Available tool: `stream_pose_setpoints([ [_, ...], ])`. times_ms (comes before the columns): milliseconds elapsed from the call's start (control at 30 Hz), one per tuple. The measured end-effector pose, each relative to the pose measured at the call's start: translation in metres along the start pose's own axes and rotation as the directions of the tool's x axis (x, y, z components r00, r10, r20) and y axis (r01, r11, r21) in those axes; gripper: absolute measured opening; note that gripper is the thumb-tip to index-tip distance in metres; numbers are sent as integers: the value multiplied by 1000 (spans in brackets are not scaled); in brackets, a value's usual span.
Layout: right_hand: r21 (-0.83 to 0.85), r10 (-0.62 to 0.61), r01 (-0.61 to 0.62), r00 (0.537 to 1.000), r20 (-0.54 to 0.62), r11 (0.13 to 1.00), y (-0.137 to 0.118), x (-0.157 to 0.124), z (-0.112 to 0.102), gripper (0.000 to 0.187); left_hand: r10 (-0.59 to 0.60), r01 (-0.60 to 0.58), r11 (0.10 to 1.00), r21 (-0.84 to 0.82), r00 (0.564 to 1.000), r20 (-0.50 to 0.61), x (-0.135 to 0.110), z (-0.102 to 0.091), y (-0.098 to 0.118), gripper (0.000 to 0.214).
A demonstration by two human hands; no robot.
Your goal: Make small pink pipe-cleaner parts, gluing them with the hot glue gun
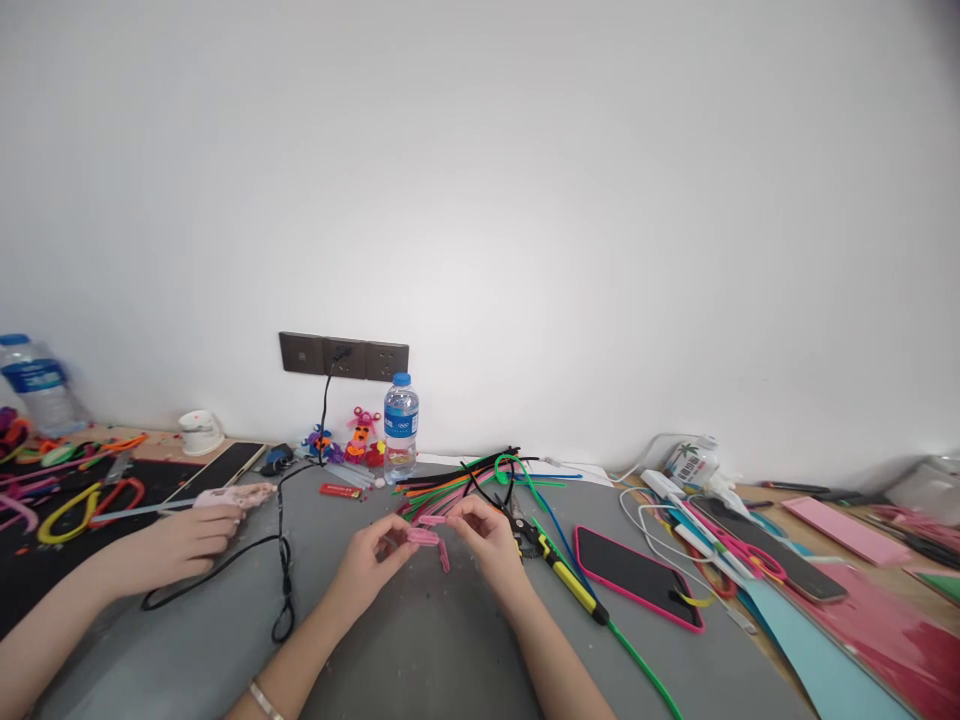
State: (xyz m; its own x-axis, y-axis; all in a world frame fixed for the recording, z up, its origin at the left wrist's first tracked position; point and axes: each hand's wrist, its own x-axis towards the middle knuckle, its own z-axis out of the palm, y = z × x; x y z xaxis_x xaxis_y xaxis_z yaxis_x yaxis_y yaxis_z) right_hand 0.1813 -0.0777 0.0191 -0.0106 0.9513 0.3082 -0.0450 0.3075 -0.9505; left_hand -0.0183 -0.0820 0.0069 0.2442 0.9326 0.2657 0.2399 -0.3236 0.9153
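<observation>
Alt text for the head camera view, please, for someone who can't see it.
A person's left hand and right hand hold a folded pink strip above a grey tabletop. Beyond are colourful stems and a water bottle; another person's hand is at left.

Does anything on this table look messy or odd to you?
No obvious damage, but the black cord stands out: plugged into the wall socket, it trails over the table, twisted and looped off to the left of the person's left hand, which looks untidy.
</observation>
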Motion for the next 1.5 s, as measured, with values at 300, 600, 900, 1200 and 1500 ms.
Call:
stream_pose_setpoints([
  [300, -153, -39, 49, 997, 72, 987, 2, -5, 2, 16, 5, -5, 1000, -6, 1000, 5, 0, 0, 1, 15],
  [600, -299, -157, 190, 979, 131, 935, -8, -8, 4, 11, -7, 7, 1000, -23, 1000, 24, -1, 0, 1, 16],
  [900, -267, -258, 323, 933, 249, 908, -11, -10, 3, 21, -62, 67, 988, -139, 997, 39, 0, -2, 7, 26],
  [1200, -299, -279, 349, 927, 252, 888, -11, -11, 5, 16, -84, 92, 975, -202, 995, 51, -1, -4, 10, 29],
  [1500, -338, -281, 345, 933, 223, 876, -8, -11, 3, 12, -64, 76, 971, -226, 996, 57, -1, -4, 8, 26],
])
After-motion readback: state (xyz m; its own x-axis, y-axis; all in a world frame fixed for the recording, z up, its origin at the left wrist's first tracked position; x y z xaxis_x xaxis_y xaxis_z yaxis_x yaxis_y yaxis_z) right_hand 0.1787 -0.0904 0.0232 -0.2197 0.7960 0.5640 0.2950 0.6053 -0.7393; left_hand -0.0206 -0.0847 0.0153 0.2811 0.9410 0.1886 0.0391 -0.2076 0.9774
